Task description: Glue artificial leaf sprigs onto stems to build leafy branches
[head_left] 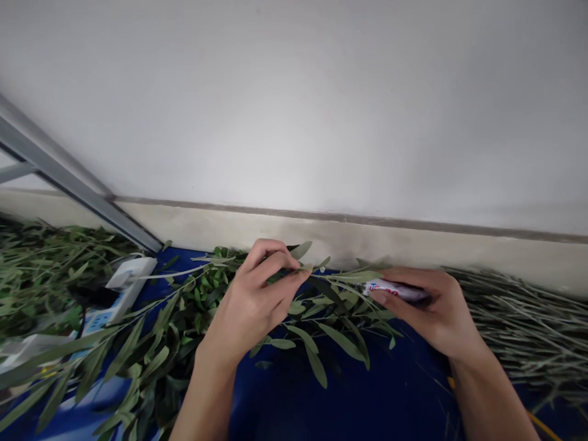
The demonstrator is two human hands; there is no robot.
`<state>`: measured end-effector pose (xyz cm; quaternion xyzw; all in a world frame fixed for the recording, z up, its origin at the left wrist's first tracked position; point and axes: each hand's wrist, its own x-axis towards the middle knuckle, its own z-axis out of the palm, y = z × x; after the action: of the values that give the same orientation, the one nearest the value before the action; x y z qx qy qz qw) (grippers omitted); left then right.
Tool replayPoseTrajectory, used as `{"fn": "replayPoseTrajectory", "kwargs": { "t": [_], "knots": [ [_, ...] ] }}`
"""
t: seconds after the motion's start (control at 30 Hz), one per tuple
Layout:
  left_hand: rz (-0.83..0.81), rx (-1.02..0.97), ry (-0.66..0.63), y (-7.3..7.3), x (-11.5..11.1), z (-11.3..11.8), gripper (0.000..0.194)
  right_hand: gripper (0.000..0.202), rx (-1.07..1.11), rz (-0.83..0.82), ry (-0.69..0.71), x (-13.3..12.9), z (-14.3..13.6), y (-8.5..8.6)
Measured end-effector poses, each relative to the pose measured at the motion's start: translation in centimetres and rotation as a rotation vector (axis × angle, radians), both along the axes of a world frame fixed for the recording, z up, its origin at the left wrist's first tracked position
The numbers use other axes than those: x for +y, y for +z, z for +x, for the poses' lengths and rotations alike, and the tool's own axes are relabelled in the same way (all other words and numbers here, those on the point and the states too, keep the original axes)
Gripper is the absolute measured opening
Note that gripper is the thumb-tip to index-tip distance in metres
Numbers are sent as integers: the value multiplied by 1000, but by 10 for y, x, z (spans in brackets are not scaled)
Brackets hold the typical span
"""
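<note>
Head camera is giving us the writing first: red and blue lettering [375, 286] is showing on the silvery-white tube [413, 295], but it is too small and too covered by the thumb for any word to be coming through. And look at the hands! The left hand [257, 297] is tilting up from the lower middle, knuckles high and wrist bent, its thumb and index finger pinching the leafy sprig [342, 343] near one end of the visible leaves. The right hand [438, 312] is coming in from the lower right, gripping the tube, thumb along the near side and fingers wrapping behind, while the tube's tip is pointing left, right among the stems. Now the sprig itself: it is lying between the two hands above the blue tabletop [358, 398], its narrow, dull-green leaves spreading and drooping toward the viewer, some looking paler than others. Over on the left, a long-leaved branch [128, 352] is stretching in front of a white power strip [142, 268], and beyond that more foliage [41, 263] is piling up; over on the right, thin grey-green stems [519, 324] are lying in a thick bundle beside the right hand, close to the pale wall [294, 110]
</note>
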<state>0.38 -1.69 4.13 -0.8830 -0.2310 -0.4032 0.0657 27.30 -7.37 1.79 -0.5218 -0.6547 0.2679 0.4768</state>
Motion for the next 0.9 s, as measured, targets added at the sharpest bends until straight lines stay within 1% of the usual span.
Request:
{"fn": "replayPoseTrajectory", "kwargs": {
  "t": [0.27, 0.37, 0.53, 0.67, 0.9],
  "knots": [
    [-3, 10, -17, 0, 0, 0, 24, 20, 30, -46, 5, -1, 3, 0],
    [3, 11, -16, 0, 0, 0, 26, 19, 32, -34, -8, 0, 3, 0],
    [12, 18, -6, 1, 0, -1, 23, 19, 21, -33, 13, 1, 3, 1],
    [8, 20, -11, 1, 1, -1, 23, 17, 25, -8, 2, 0, 2, 1],
    [1, -5, -22, 0, -1, 2, 23, 19, 28, -17, 6, 1, 2, -2]
  ]
}}
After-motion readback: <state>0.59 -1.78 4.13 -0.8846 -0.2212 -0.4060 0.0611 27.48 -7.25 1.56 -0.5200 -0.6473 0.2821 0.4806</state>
